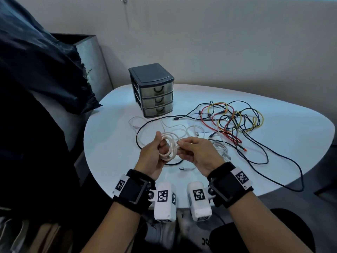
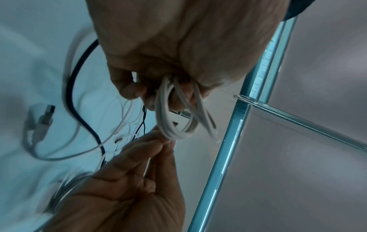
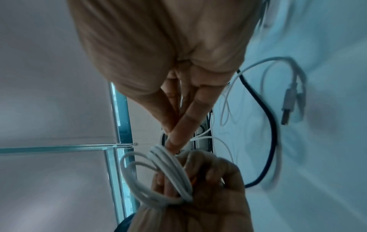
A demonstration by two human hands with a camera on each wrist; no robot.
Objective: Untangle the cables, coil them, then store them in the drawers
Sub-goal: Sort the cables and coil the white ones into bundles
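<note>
A white cable wound into a small coil (image 1: 168,148) (image 2: 178,120) (image 3: 168,175) hangs above the near part of the white table (image 1: 113,143). My left hand (image 1: 155,152) (image 2: 151,87) grips one side of the coil with curled fingers. My right hand (image 1: 193,150) (image 3: 176,133) pinches the coil's other side with thumb and fingertips. A tangle of red, yellow and black cables (image 1: 229,119) lies to the right. The grey three-drawer unit (image 1: 152,90) stands at the back of the table, all drawers closed.
Loose white cables (image 1: 182,127) and a long black cable (image 1: 273,161) sprawl across the table under and right of my hands. A white USB cable (image 1: 187,168) (image 2: 42,119) (image 3: 288,102) lies near the front edge. A dark cloth-covered object (image 1: 36,70) stands at the left.
</note>
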